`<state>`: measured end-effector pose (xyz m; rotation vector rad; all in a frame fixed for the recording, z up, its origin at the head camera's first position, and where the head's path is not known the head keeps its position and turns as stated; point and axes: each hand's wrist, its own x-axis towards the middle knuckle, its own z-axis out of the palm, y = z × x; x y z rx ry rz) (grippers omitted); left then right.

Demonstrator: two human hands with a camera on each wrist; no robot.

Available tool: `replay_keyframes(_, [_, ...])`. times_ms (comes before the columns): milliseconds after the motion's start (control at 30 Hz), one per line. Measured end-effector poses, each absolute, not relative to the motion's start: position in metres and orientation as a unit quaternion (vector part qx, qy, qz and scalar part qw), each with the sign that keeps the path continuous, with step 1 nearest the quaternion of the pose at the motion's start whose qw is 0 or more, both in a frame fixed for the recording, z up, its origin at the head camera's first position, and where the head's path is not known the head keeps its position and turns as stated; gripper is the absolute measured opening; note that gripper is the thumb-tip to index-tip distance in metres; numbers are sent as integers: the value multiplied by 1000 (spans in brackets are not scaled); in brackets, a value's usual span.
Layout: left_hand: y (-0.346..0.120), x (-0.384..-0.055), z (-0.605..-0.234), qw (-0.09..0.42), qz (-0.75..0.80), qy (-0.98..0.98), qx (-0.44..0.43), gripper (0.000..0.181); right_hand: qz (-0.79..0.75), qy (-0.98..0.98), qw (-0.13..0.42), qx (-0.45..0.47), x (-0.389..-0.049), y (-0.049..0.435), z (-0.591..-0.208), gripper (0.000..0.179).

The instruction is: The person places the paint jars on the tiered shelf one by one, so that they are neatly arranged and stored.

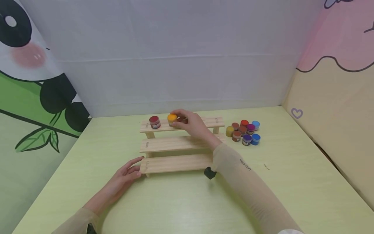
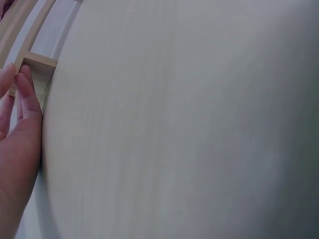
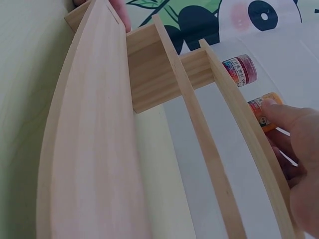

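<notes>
A three-tier wooden stand (image 1: 175, 164) stands mid-table. On its top tier, my right hand (image 1: 194, 125) pinches a small paint jar with an orange-yellow lid (image 1: 172, 118) between thumb and fingers. The right wrist view shows this orange jar (image 3: 257, 108) on the top board, its label facing the camera. To its left sits a dark red paint jar (image 1: 155, 122), upright and a short gap away. My left hand (image 1: 124, 178) holds the left end of the lowest tier. In the left wrist view, the fingers of the left hand (image 2: 22, 144) lie around that board end.
Right of the stand, several paint jars are grouped on the table (image 1: 292, 169), among them a blue jar (image 1: 255, 139), a purple jar (image 1: 246, 139) and a yellow jar (image 1: 229, 131). A pale wall (image 1: 187, 81) rises behind; printed panels flank both sides.
</notes>
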<state>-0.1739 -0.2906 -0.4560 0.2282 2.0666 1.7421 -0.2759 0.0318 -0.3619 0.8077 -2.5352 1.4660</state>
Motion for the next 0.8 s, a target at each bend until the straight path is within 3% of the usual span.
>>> replay_keyframes(800, [-291,-174,-456,215,625,746,75,67,507,-822,25,260,-276,40,-353,63])
